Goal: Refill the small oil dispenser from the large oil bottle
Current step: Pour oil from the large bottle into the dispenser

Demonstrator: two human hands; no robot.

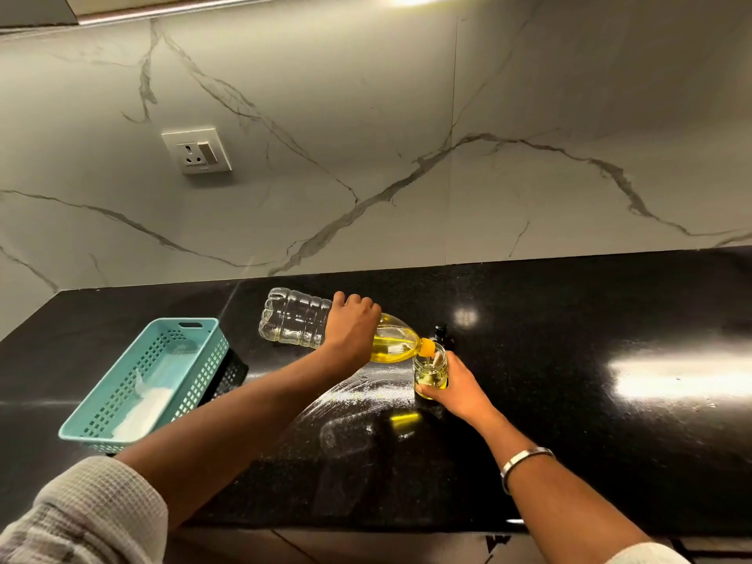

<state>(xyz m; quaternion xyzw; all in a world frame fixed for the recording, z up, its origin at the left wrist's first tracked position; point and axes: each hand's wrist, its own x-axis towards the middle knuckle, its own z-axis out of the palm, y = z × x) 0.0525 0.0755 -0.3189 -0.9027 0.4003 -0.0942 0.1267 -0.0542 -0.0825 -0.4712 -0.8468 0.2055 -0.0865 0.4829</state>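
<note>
Tipping large oil bottle (301,323) gripped by left hand (353,324), yellow oil at neck, right hand (455,385) fingers clasping part-filled dispenser (429,372)

Basket (142,380) left of bottle (301,323)

My home kitchen.
I stand at a black stone desk (569,319); behind it a marble-veined backsplash (366,136) with a wall socket (197,150).
</note>
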